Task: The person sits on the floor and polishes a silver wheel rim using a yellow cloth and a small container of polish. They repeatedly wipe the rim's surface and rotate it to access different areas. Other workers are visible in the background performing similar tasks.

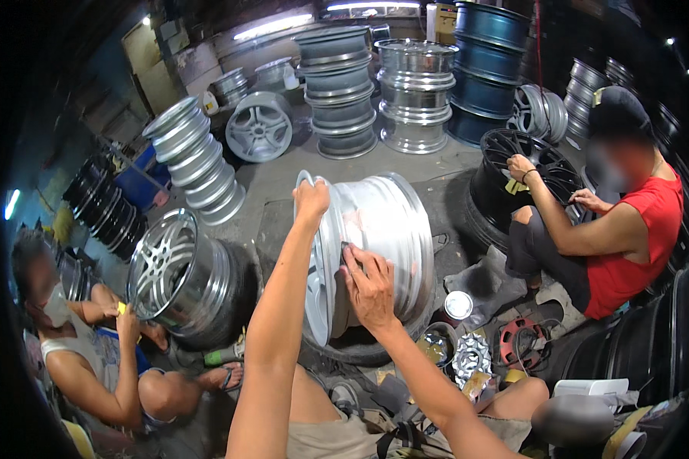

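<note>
A silver-white car wheel rim (386,229) stands on edge in front of me, resting on a tire (352,353) at its base. My left hand (311,199) is wrapped over the top of its left lip. Against the barrel, near that same lip, my right hand (370,289) presses with its fingers bent. A small dark piece, like sandpaper, shows at those fingertips; most of it is hidden. The barrel has pale, patchy areas beside the hand.
At right, a person in red (635,237) works on a black wheel (540,157); at left, another person sits by a polished wheel (187,268). Stacked rims (337,92) stand behind. Cans (458,306), crumpled foil (473,358) and a red reel (522,342) lie close on my right.
</note>
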A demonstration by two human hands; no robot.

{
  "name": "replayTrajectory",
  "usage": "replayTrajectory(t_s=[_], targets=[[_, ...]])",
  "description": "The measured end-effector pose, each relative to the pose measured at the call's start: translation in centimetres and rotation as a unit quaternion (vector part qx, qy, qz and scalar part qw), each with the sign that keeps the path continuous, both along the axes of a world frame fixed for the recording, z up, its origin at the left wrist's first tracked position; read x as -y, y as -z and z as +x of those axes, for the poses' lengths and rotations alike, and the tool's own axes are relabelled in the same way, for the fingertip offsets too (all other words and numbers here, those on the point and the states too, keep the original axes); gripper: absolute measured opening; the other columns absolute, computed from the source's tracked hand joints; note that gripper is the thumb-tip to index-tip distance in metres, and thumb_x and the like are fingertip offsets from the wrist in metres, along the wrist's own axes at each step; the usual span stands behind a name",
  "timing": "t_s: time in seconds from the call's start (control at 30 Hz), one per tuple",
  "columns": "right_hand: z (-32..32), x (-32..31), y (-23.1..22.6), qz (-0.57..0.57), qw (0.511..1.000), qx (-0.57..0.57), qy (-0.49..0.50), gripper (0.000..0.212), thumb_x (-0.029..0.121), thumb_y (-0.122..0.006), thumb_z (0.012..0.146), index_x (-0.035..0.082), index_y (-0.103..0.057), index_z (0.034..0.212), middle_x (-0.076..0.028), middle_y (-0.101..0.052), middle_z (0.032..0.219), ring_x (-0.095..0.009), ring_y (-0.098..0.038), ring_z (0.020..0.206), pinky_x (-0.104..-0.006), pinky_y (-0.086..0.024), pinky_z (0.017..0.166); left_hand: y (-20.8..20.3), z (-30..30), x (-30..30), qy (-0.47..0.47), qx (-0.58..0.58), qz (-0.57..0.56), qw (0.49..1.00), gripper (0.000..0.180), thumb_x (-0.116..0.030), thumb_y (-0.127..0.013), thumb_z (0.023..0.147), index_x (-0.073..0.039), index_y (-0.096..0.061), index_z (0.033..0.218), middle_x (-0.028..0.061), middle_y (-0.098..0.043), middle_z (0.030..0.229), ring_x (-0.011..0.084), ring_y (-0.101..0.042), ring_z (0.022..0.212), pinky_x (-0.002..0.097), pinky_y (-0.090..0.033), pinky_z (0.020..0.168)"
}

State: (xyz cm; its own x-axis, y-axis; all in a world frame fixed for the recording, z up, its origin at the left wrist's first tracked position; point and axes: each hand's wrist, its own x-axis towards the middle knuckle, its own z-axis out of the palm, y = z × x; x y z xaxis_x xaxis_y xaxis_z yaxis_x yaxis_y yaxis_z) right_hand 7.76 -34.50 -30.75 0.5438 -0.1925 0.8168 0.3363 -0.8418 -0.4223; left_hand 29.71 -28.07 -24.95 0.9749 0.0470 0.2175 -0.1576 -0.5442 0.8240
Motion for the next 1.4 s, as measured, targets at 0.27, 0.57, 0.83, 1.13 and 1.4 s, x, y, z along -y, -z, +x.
replayTrajectory(t_s=[0.27, 0.57, 0.83, 1.13, 1.4], targets=[[-0.3, -0.2, -1.5, -0.007, 0.998, -0.055, 0.005, 0.031, 0.014, -0.068, 0.089, 0.002, -0.070, 0.118, -0.005, -0.067, 0.113, -0.025, -0.056, 0.104, -0.0386, -0.042, 0.086, 1.2, 0.4, -0.4, 0.013, 0.001, -0.064, 0.998, 0.048, -0.025, -0.051, 0.094, 0.017, -0.059, 0.114, 0.0379, -0.060, 0.118, 0.0496, -0.056, 0.118, 0.0496, -0.042, 0.102], [0.7, -0.8, -2.4, -0.011, 0.999, -0.047, -0.011, 0.029, 0.013, -0.064, 0.092, 0.002, -0.068, 0.118, -0.009, -0.066, 0.116, -0.026, -0.057, 0.104, -0.0415, -0.042, 0.088, 1.6, 0.7, -0.3, -0.003, 0.009, -0.058, 0.998, 0.041, -0.022, -0.052, 0.093, 0.015, -0.061, 0.108, 0.0370, -0.061, 0.115, 0.0490, -0.056, 0.116, 0.0495, -0.041, 0.102], [2.6, 0.2, -3.7, 0.001, 0.998, -0.060, 0.032, 0.028, 0.010, -0.066, 0.087, 0.001, -0.070, 0.113, -0.011, -0.066, 0.109, -0.027, -0.057, 0.103, -0.0407, -0.043, 0.085, 0.6, -0.7, 1.0, 0.007, -0.017, -0.090, 0.996, 0.040, -0.021, -0.051, 0.092, 0.013, -0.061, 0.111, 0.0358, -0.062, 0.116, 0.0472, -0.059, 0.114, 0.0488, -0.046, 0.097], [2.9, 0.6, -3.6, 0.033, 0.998, -0.046, 0.006, 0.023, 0.009, -0.066, 0.087, -0.001, -0.069, 0.108, -0.010, -0.064, 0.111, -0.029, -0.057, 0.103, -0.0423, -0.044, 0.084, 3.1, 2.3, 0.8, 0.027, -0.003, -0.040, 0.999, 0.038, -0.019, -0.053, 0.089, 0.011, -0.064, 0.108, 0.0311, -0.067, 0.106, 0.0432, -0.066, 0.103, 0.0468, -0.049, 0.088], [2.4, -0.3, -2.3, 0.046, 0.999, 0.001, -0.011, 0.032, 0.007, -0.064, 0.088, -0.003, -0.066, 0.118, -0.010, -0.063, 0.117, -0.027, -0.054, 0.114, -0.0404, -0.042, 0.092, 2.5, 3.2, -1.6, 0.055, -0.001, -0.079, 0.995, 0.032, -0.015, -0.052, 0.088, 0.011, -0.065, 0.100, 0.0182, -0.068, 0.086, 0.0229, -0.063, 0.079, 0.0391, -0.049, 0.073]])
